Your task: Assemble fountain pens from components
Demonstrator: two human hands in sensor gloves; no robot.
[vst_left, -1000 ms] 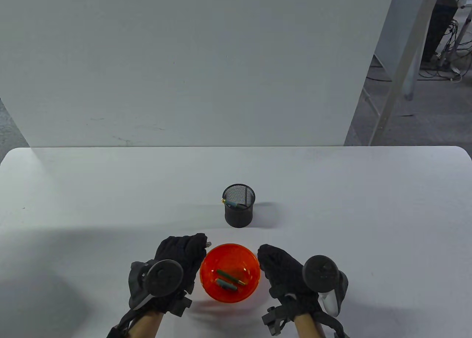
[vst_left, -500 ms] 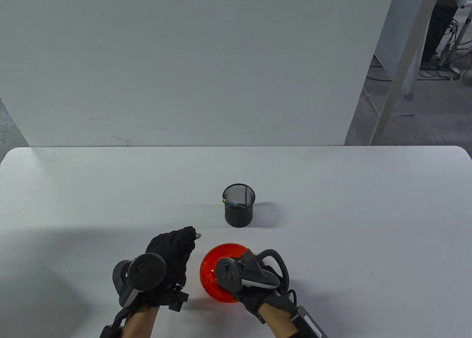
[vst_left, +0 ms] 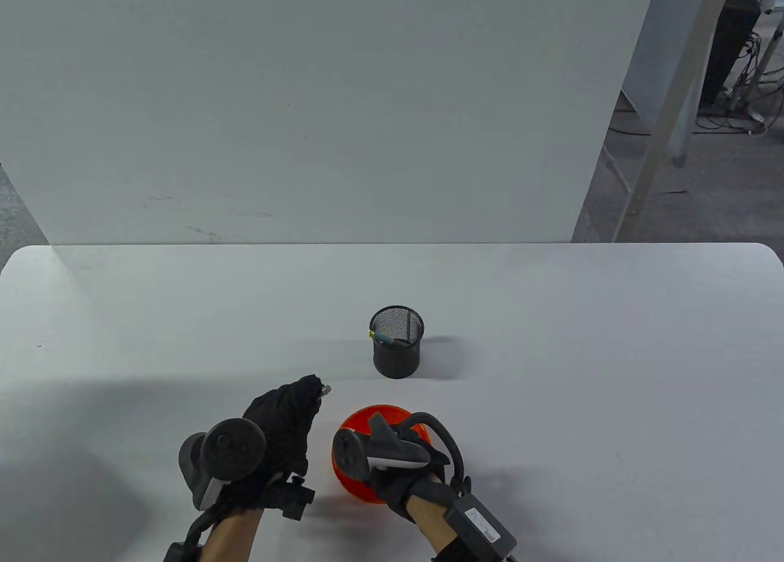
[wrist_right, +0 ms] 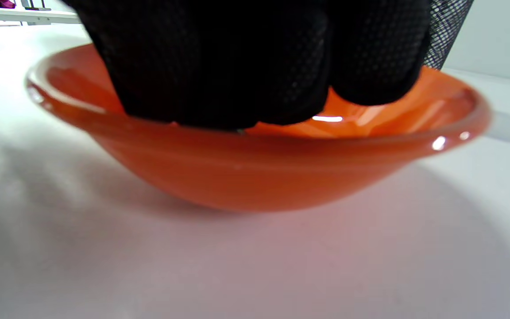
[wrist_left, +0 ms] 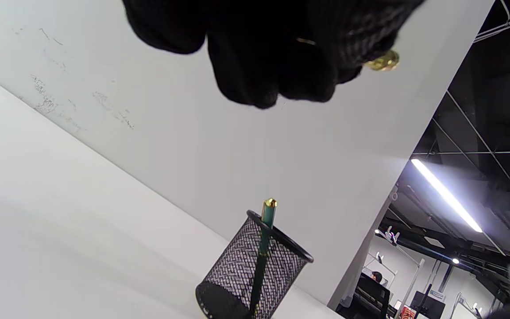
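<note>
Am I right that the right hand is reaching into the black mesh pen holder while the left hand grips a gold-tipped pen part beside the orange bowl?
Not quite. The right hand is reaching into the orange bowl, as the right wrist view shows; the mesh pen holder stands apart behind it. The left hand does grip a gold-tipped pen part beside the bowl.

The bowl [vst_left: 352, 420] sits on the table [vst_left: 551, 353] near its front edge, the mesh pen cup [vst_left: 397, 341] just behind it with a pen [wrist_left: 266, 226] leaning inside. The right hand [vst_left: 398, 464] reaches down into the bowl; the left hand [vst_left: 278, 421] hangs just left of it.
</note>
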